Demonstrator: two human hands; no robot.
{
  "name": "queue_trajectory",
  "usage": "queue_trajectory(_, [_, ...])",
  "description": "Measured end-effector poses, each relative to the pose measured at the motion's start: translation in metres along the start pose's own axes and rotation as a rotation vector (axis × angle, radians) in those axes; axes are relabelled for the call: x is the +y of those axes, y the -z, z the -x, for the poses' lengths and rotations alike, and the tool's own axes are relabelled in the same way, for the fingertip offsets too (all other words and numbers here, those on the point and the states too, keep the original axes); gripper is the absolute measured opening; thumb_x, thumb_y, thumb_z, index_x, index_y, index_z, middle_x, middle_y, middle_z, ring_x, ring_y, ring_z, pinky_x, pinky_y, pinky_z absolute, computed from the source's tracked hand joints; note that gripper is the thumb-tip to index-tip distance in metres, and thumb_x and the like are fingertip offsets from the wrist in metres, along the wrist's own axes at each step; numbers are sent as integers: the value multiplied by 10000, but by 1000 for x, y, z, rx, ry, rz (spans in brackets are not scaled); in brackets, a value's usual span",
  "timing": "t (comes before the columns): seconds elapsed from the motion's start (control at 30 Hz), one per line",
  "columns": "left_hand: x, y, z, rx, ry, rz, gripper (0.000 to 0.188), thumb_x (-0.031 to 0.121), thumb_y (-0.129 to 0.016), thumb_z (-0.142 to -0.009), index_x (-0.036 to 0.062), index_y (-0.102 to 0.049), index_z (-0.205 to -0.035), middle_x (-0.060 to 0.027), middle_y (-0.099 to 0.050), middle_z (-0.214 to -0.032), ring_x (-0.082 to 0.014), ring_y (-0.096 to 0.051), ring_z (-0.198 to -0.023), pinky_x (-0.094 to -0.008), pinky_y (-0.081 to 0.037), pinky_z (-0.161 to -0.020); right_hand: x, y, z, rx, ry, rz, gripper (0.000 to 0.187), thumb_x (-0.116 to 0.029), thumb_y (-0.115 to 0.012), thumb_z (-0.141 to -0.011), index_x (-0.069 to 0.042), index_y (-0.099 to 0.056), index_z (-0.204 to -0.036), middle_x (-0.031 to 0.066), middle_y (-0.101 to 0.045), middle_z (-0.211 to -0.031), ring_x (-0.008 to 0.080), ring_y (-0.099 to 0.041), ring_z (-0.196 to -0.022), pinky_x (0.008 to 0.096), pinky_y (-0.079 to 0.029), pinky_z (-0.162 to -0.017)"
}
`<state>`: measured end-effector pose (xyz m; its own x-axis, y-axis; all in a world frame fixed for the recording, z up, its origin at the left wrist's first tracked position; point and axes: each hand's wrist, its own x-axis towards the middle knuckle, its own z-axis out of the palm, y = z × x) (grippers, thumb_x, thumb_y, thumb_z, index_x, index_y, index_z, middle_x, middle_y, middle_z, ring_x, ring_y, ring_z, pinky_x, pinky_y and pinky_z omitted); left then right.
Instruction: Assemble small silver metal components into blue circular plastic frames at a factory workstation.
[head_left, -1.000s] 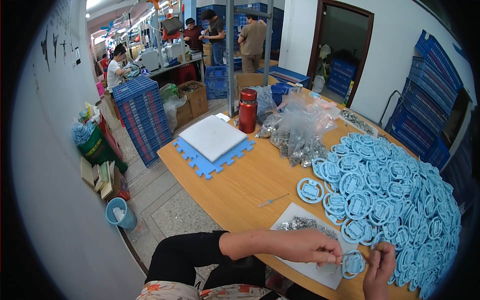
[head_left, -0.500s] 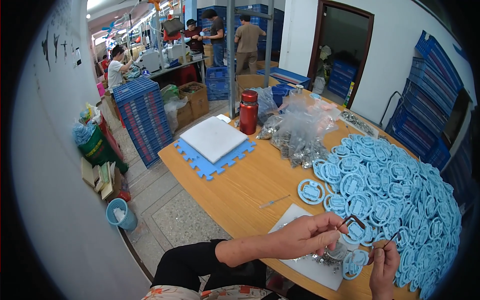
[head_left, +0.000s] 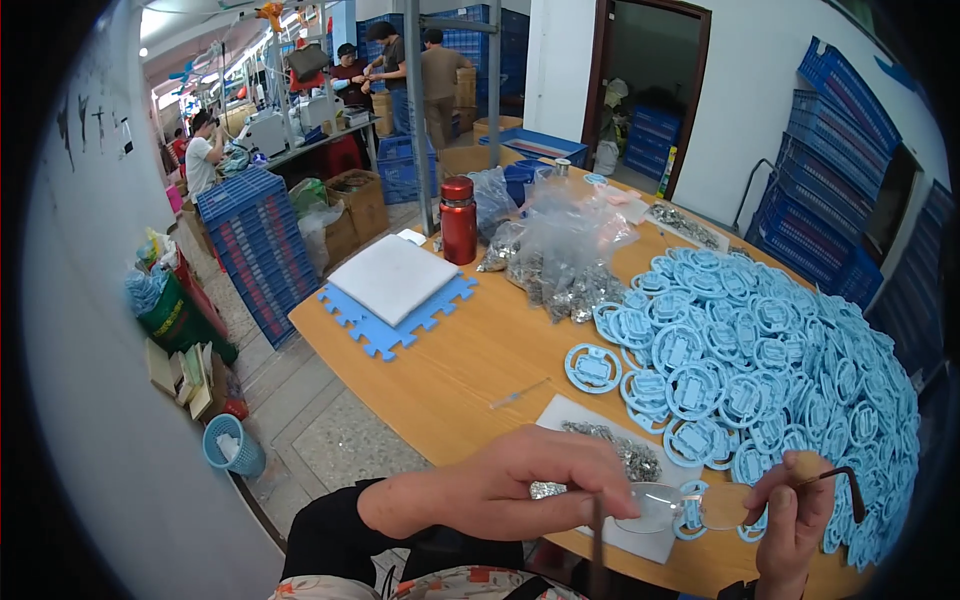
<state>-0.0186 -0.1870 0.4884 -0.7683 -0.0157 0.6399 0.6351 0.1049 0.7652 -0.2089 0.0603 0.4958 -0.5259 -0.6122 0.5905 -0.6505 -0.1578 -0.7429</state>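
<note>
A pair of eyeglasses (head_left: 652, 508) is held up between my two hands above the near edge of the table. My left hand (head_left: 540, 485) is closed, thumb and fingers pinching one side by its lens; one dark temple arm hangs below these fingers. On the other side my right hand (head_left: 795, 510) pinches the frame near the second lens, its brown temple arm sticking out to the right. Beneath the glasses lies a white foam sheet (head_left: 562, 412) with small shiny metal parts (head_left: 635, 460). A large heap of light blue round plastic pieces (head_left: 790, 360) spreads beyond my right hand.
A thin needle-like tool (head_left: 520, 394) lies left of the foam sheet. Further back are bagged metal parts (head_left: 570, 285), a red flask (head_left: 458, 222) and a white pad (head_left: 392, 278) on a blue foam mat (head_left: 345, 318). Blue crates (head_left: 255, 245) stand beside the table; people work far behind.
The glasses have turned so both lenses show, and both hands have shifted. My left hand has moved left and grips beside a lens. The whole view has swung slightly right.
</note>
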Motion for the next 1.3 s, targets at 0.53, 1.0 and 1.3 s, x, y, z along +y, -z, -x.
queue_trajectory(0.53, [81,25,-6,-294,-324,-96,208,170,-759,-902,112,-737,-1101,-154,-683,-968,-202,-671,-715,-268,-551,-607,-62,-13,-41,-457,604,-190,297,-101,-522,-1028,-37,-486,-1315,168,-659,-867,219,-538,-575,364,-435,-526])
queue_trajectory(1.0, [102,-5,11,28,-264,-177,177,190,-787,-871,257,-751,-1031,-76,-720,-907,-120,-619,-595,-205,-523,-507,-64,-26,-18,-277,632,-261,269,-214,-559,-1022,-196,-463,-1273,162,-678,-867,280,-610,-630,421,-496,-559])
queue_trajectory(1.3, [81,9,6,-239,-24,-31,208,125,-774,-867,217,-712,-1043,-68,-575,-1132,-133,-676,-788,-220,-634,-705,-71,6,-5,-432,493,-208,250,-184,-626,-982,-139,-459,-1161,86,-697,-908,184,-540,-595,355,-482,-559])
